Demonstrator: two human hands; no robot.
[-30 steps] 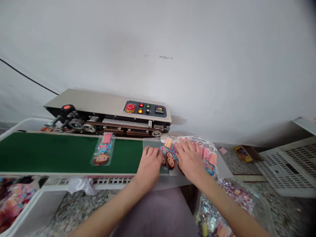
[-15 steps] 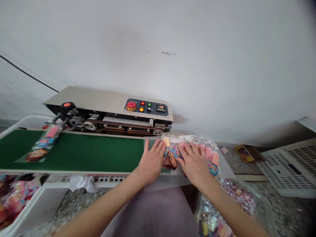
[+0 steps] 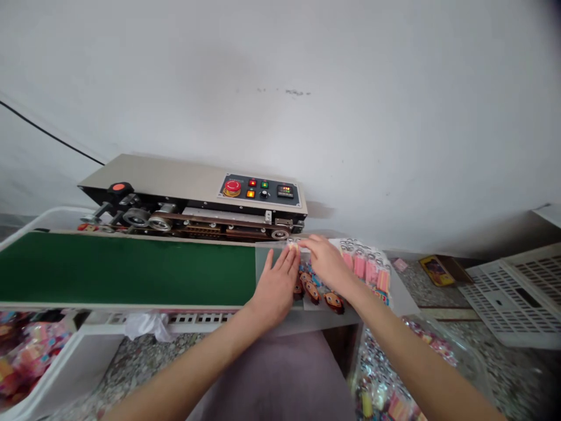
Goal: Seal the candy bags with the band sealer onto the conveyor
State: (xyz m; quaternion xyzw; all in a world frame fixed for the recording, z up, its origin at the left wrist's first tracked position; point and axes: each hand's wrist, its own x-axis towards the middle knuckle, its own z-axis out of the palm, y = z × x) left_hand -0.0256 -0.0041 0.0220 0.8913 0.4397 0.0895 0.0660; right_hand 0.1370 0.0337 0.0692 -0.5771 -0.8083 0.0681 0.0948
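My left hand [image 3: 276, 289] lies flat with fingers stretched out over a character keychain and a clear plastic bag [image 3: 263, 255] at the right end of the green conveyor belt [image 3: 175, 272]. Most of that keychain is hidden. To its right, my right hand [image 3: 328, 263] reaches across with bent fingers and a pointing index finger, closed at the bag's upper edge near the metal rings. Its thumb is hidden. Below it, several keychains with brown cartoon faces [image 3: 334, 302] lie side by side. More pink-topped keychains [image 3: 371, 272] are lined up to the right.
The band sealing machine [image 3: 175, 187] stands behind the belt against the wall, its control panel [image 3: 263, 190] lit. A white crate [image 3: 83, 362] of packed items is lower left. A clear bag [image 3: 390, 374] of keychains lies lower right, and a white plastic basket [image 3: 517, 298] stands beyond.
My right hand has moved up and left to the bag's top edge, uncovering keychains. My left hand has shifted slightly. The bagged keychain at the belt's left end is gone from view.
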